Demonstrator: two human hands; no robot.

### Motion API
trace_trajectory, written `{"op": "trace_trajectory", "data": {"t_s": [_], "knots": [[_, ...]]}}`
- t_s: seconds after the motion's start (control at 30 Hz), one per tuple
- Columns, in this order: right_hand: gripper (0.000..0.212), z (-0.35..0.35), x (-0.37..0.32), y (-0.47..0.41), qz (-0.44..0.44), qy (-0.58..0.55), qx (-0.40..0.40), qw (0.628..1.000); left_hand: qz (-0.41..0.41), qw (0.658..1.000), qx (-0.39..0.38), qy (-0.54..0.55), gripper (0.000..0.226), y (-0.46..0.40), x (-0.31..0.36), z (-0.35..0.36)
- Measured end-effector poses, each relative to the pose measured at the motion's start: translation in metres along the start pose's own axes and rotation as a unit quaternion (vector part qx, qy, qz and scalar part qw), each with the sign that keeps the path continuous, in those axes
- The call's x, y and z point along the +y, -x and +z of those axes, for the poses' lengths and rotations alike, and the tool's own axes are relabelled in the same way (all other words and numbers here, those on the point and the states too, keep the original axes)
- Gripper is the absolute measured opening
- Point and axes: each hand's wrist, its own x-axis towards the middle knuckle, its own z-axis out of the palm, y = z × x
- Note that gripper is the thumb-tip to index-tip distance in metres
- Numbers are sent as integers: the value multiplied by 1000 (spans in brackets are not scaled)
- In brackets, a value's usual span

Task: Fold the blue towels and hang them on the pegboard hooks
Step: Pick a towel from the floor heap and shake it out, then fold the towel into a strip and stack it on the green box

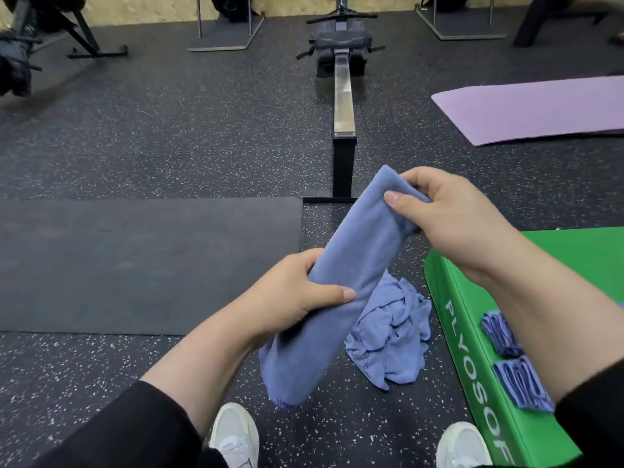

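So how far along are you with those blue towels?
Two folded towels already lie on the green plyo box. The left hand and right hand grip a third towel mid-fold. A crumpled pile waits on the floor. No pegboard is in view, so hanging remains.

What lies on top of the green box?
Two folded blue towels lie on the green box, near its edge. The right forearm covers part of them and the surface behind.

One head-worn wide-angle view looks forward and steeply down from standing height, close above both forearms, taking in the speckled floor [101,157] from the shoes [236,437] to the far wall [152,8].
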Motion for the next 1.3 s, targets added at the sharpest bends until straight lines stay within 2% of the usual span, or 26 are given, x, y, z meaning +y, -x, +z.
{"op": "trace_trajectory", "data": {"t_s": [0.1, 0.27, 0.47, 0.57, 0.73, 0.8, 0.9, 1.07, 1.3], "knots": [[7, -6, 5, -2, 26, -30, 33, 999, -29, 999, -26, -16, 38, 6, -11, -6], [8, -10, 8, -3, 42, -51, 82, 994, -76, 995, -57, -7, 39, 18, -33, -16], [9, -5, 7, -3, 57, -90, 74, 992, -108, 993, -36, 17, 36, 28, -44, -26], [11, -7, 7, -5, 54, -91, 80, 991, -105, 993, -57, -2, 38, 33, -45, -30], [13, -17, 12, -7, 65, -80, 87, 991, -110, 993, 41, 29, 8, 31, -46, -34], [13, -23, 16, -6, 75, -80, 91, 990, -101, 991, 69, 59, 11, 30, -45, -36], [13, -36, 25, -4, 90, -78, 90, 989, -89, 988, 81, 92, 26, 28, -41, -37], [15, -77, 33, 12, 121, -66, 103, 985, -57, 990, 65, 109, 28, 19, -16, -21], [14, -202, 53, 70, 167, 23, 133, 977, 1, 995, -9, 103, 21, -20, 37, 62]]}}
